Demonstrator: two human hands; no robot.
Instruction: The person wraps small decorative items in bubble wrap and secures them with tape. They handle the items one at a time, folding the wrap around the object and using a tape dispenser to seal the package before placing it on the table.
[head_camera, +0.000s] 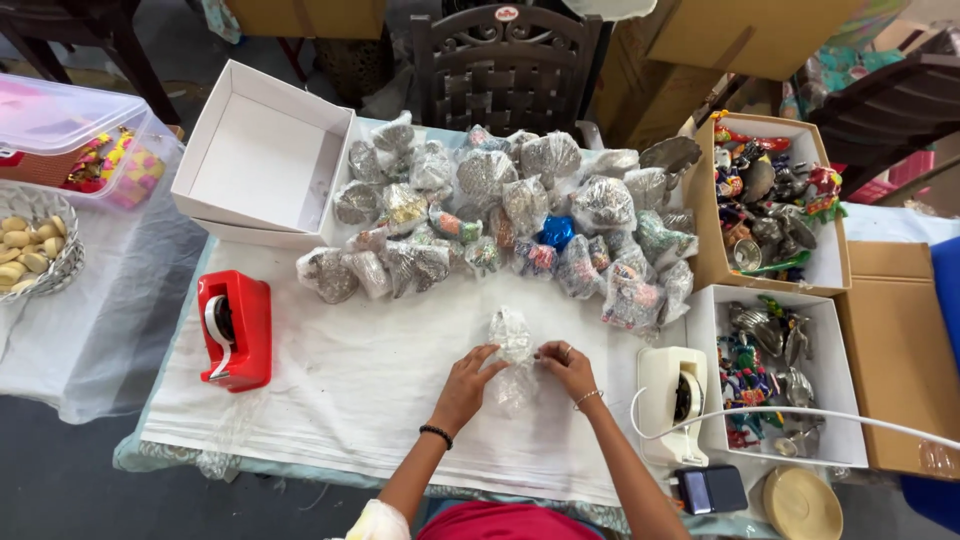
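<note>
Both hands (520, 375) around plastic-wrapped bundle (513, 345)

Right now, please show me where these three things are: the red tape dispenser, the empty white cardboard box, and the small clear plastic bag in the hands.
red tape dispenser (237, 330), head view, on its red body.
empty white cardboard box (262, 160), head view, on its bare floor.
small clear plastic bag (514, 345), head view, on its upper part between the hands.

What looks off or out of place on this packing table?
Nothing is spilled or damaged. Both hands, left hand and right hand, hold a clear plastic-wrapped bundle. The only untidy thing: the heap of wrapped items sprawls loose across the white cloth, unboxed, beside the empty white box.
</note>
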